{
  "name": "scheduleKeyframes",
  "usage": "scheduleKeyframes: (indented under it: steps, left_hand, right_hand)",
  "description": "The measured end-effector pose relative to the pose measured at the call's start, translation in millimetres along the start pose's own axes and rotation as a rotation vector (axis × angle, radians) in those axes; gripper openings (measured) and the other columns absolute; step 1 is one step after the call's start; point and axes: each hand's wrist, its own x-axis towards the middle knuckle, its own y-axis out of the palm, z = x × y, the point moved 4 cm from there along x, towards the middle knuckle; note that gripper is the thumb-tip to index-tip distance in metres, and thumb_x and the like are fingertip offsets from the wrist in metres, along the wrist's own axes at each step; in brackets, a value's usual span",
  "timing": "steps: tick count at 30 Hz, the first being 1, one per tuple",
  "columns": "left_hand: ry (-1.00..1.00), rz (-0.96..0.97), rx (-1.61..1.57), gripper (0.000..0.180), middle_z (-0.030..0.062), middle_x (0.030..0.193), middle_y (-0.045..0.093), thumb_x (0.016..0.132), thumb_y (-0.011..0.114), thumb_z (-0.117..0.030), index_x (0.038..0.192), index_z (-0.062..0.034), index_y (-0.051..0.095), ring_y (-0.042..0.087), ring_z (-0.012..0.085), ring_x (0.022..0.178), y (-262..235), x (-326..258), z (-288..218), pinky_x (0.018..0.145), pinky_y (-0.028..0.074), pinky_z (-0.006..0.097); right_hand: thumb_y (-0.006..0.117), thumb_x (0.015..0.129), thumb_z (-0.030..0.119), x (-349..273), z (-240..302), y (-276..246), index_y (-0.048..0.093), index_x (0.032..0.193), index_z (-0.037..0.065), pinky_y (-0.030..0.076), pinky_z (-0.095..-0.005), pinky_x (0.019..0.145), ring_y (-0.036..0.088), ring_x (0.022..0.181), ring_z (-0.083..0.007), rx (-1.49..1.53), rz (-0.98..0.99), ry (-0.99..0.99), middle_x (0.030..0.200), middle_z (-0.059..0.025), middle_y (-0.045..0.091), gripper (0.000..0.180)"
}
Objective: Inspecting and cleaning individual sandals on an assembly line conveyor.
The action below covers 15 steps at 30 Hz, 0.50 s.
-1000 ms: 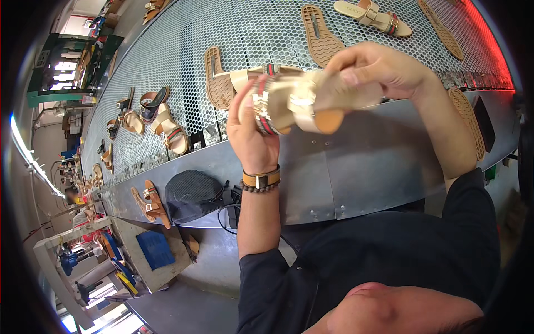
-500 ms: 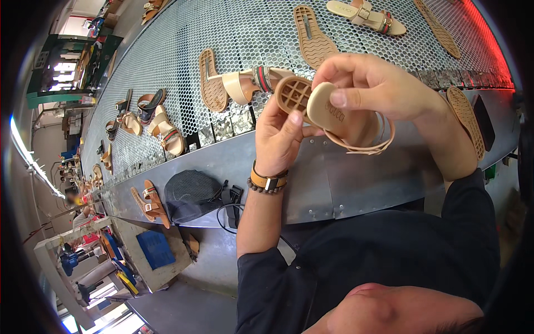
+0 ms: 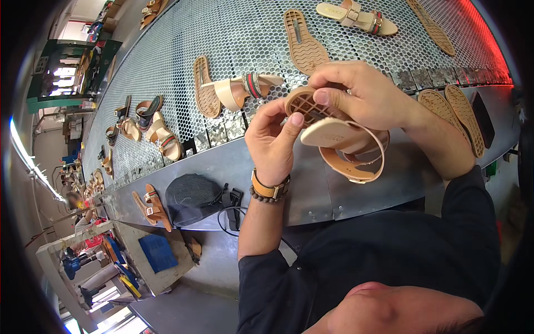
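Between my hands, above the metal ledge, is a brown rubber sole [image 3: 306, 106] with a grid of ribs in its heel. My left hand [image 3: 272, 139] grips this sole from the left, thumb at its near edge. My right hand [image 3: 361, 94] is closed over the heel's far edge, thumb against the grid. Just below hangs a beige sandal [image 3: 328, 135], tilted, with a thin strap loop dangling. Its front part is partly hidden behind my right hand, and whether it joins the sole there I cannot tell.
A perforated metal conveyor [image 3: 222, 39] carries loose soles and sandals, including a beige slide [image 3: 228, 94] beside a sole [image 3: 206, 92]. On the ledge rest two soles [image 3: 464, 119], a black mesh bag [image 3: 192, 195] and a brown sandal [image 3: 156, 206]. A wooden stand [image 3: 128, 239] is at lower left.
My right thumb has moved from the sandal's insole onto the sole's grid. The sandal has swung down, away from the sole's heel. Pieces on the conveyor have shifted slightly left.
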Motion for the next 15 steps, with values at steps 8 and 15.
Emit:
scheduleKeyframes:
  steps: [8, 15]
  left_hand:
    - [-0.146, 0.122, -0.291, 0.033, 0.0151, 0.113, 0.073, 0.093, 0.075, -0.003, 0.124, 0.0049, 0.065, 0.072, 0.0197, 0.1, 3, 3, 15, 0.075, 0.065, 0.031]
    - [-0.315, 0.275, -0.289, 0.07, 0.0216, 0.147, 0.055, 0.092, 0.071, -0.001, 0.155, -0.0011, 0.041, 0.054, 0.0317, 0.137, 24, 6, 17, 0.107, 0.055, 0.047]
  right_hand:
    - [0.062, 0.106, 0.025, 0, -33, 7, 0.07, 0.107, -0.001, 0.051, -0.0249, 0.074, 0.062, 0.084, -0.0056, 0.568, 0.149, 0.158, 0.09, 0.0005, 0.07, 0.027]
    - [0.062, 0.106, 0.026, 3, -48, -19, 0.069, 0.103, 0.0, 0.051, -0.0238, 0.069, 0.062, 0.074, -0.0077, 0.428, 0.028, 0.318, 0.082, -0.0009, 0.067, 0.027]
